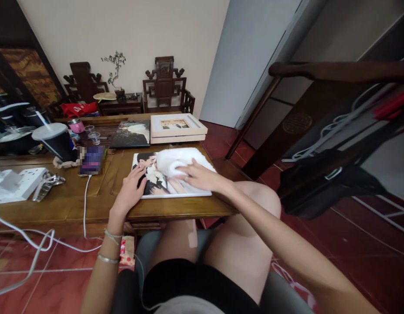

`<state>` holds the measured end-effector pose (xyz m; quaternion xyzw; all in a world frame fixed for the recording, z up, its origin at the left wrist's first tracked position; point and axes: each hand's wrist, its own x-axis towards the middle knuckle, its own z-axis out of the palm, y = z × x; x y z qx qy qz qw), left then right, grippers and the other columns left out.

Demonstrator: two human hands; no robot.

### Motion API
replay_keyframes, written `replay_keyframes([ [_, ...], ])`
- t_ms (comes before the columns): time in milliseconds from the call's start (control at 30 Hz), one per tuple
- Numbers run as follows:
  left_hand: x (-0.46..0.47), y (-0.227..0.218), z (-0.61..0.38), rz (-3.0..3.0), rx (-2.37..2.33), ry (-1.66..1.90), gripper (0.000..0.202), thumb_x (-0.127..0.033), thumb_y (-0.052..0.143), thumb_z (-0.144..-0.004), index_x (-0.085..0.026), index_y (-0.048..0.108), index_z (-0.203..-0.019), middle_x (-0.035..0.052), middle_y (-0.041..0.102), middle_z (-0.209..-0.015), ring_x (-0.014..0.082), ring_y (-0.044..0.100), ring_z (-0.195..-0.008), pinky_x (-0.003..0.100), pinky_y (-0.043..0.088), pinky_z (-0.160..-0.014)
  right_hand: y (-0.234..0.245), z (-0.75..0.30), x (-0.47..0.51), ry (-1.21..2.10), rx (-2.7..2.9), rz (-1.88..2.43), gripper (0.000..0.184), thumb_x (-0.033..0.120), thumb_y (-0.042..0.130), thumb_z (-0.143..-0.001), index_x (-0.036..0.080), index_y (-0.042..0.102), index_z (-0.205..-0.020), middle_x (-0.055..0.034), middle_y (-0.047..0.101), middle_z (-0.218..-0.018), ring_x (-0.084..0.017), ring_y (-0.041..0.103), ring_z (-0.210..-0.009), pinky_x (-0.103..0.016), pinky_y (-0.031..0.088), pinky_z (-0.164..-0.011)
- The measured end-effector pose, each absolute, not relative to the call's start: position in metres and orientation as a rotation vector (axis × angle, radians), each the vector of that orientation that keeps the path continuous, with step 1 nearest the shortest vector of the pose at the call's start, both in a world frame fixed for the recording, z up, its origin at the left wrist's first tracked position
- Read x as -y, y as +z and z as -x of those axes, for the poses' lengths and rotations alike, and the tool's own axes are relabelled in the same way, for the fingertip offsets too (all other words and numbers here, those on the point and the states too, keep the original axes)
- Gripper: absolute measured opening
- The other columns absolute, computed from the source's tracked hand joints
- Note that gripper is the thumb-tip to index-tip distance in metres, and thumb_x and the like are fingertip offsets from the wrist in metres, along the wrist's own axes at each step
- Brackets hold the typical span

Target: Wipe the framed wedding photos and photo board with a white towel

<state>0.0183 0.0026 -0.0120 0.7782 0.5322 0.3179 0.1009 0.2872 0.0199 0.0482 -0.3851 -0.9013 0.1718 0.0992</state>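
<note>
A glossy photo panel showing a couple lies flat near the table's front edge. My left hand rests on its left side, fingers extended and slightly apart, holding nothing. Over the panel's upper right part spreads a fluffy white cloth. My right hand reaches in from the right and has a bunched part of this cloth under its fingers, pressed against the panel. The fingers cover some of the bunch, and the cloth hides part of the picture.
Behind the panel are a dark photo album and a pale framed picture box. To the left stand a lidded drink cup, a phone on a white cable and a power strip. A wooden chair is at right.
</note>
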Motion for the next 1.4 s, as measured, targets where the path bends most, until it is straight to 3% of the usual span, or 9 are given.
replay_keyframes([
  [200, -0.004, -0.014, -0.016, -2.309, -1.553, 0.954, 0.042, -0.031, 0.046, -0.098, -0.015, 0.061, -0.134, 0.0141, 0.056, -0.146, 0.0268, 0.045, -0.142, 0.051, 0.034, -0.119, 0.036, -0.245, -0.078, 0.255, 2.555, 1.406, 0.041, 0.02, 0.04, -0.099, 0.015, 0.061, -0.134, -0.017, 0.058, -0.142, -0.037, 0.024, -0.149, -0.078, 0.015, -0.111],
  [367, -0.005, -0.013, -0.017, -2.319, -1.544, 0.956, 0.046, -0.029, 0.044, -0.098, -0.011, 0.056, -0.139, 0.0162, 0.052, -0.149, 0.0266, 0.044, -0.143, 0.047, 0.032, -0.121, 0.036, -0.232, -0.009, 0.227, 2.68, 1.184, 0.042, 0.015, 0.041, -0.097, 0.019, 0.063, -0.132, -0.0136, 0.042, -0.157, -0.04, 0.02, -0.15, -0.079, 0.017, -0.11],
  [467, -0.004, -0.011, -0.019, -2.31, -1.553, 0.908, 0.046, -0.026, 0.043, -0.098, -0.012, 0.056, -0.14, 0.0155, 0.05, -0.151, 0.027, 0.042, -0.145, 0.049, 0.033, -0.121, 0.039, -0.249, 0.046, 0.338, 2.685, 1.056, 0.038, 0.016, 0.041, -0.097, 0.019, 0.067, -0.124, -0.0141, 0.048, -0.153, -0.038, 0.02, -0.151, -0.077, 0.017, -0.112],
  [600, -0.001, -0.009, -0.02, -2.295, -1.579, 0.872, 0.045, -0.026, 0.043, -0.098, -0.013, 0.057, -0.138, 0.015, 0.051, -0.151, 0.0274, 0.039, -0.146, 0.052, 0.033, -0.12, 0.049, -0.288, 0.072, 0.573, 2.7, 0.933, 0.033, 0.014, 0.047, -0.092, 0.02, 0.071, -0.114, -0.0116, 0.067, -0.132, -0.032, 0.032, -0.148, -0.066, 0.015, -0.12],
  [733, -0.001, -0.009, -0.02, -2.293, -1.573, 0.881, 0.043, -0.028, 0.044, -0.098, -0.013, 0.06, -0.135, 0.0155, 0.052, -0.15, 0.0278, 0.041, -0.145, 0.053, 0.033, -0.119, 0.049, -0.313, 0.027, 0.735, 2.571, 1.114, 0.032, 0.036, 0.048, -0.098, 0.024, 0.073, -0.115, -0.0054, 0.068, -0.131, -0.034, 0.046, -0.14, -0.059, 0.021, -0.122],
  [867, -0.002, -0.009, -0.02, -2.286, -1.561, 0.907, 0.043, -0.031, 0.045, -0.098, -0.012, 0.062, -0.133, 0.0168, 0.055, -0.147, 0.0293, 0.043, -0.144, 0.054, 0.034, -0.119, 0.04, -0.293, -0.036, 0.522, 2.444, 1.328, 0.04, 0.036, 0.039, -0.102, 0.021, 0.066, -0.127, -0.01, 0.059, -0.144, -0.037, 0.047, -0.138, -0.071, 0.011, -0.117],
  [1067, 0.004, -0.003, -0.023, -2.174, -1.499, 1.202, 0.051, -0.04, 0.033, -0.104, -0.012, 0.056, -0.14, 0.0155, 0.055, -0.147, 0.0244, 0.049, -0.14, 0.044, 0.034, -0.121, 0.036, -0.219, -0.049, 0.284, 2.513, 1.403, 0.038, 0.016, 0.042, -0.097, 0.016, 0.065, -0.128, -0.015, 0.057, -0.145, -0.041, 0.024, -0.148, -0.084, 0.014, -0.106],
  [1200, 0.005, -0.001, -0.022, -2.039, -1.486, 1.475, 0.059, -0.049, 0.028, -0.105, -0.012, 0.052, -0.143, 0.0157, 0.053, -0.149, 0.0237, 0.048, -0.14, 0.042, 0.034, -0.12, 0.037, -0.206, -0.009, 0.287, 2.7, 1.012, 0.034, 0.016, 0.047, -0.095, 0.02, 0.068, -0.123, -0.0102, 0.045, -0.156, -0.038, 0.019, -0.151, -0.078, 0.014, -0.112],
  [1400, 0.003, -0.006, -0.024, -2.099, -1.518, 1.321, 0.058, -0.047, 0.029, -0.104, -0.009, 0.053, -0.142, 0.0179, 0.05, -0.15, 0.0276, 0.045, -0.143, 0.047, 0.031, -0.122, 0.046, -0.255, 0.037, 0.545, 2.774, 0.75, 0.031, 0.016, 0.049, -0.094, 0.019, 0.07, -0.116, -0.011, 0.063, -0.139, -0.026, 0.026, -0.151, -0.06, 0.009, -0.123],
])
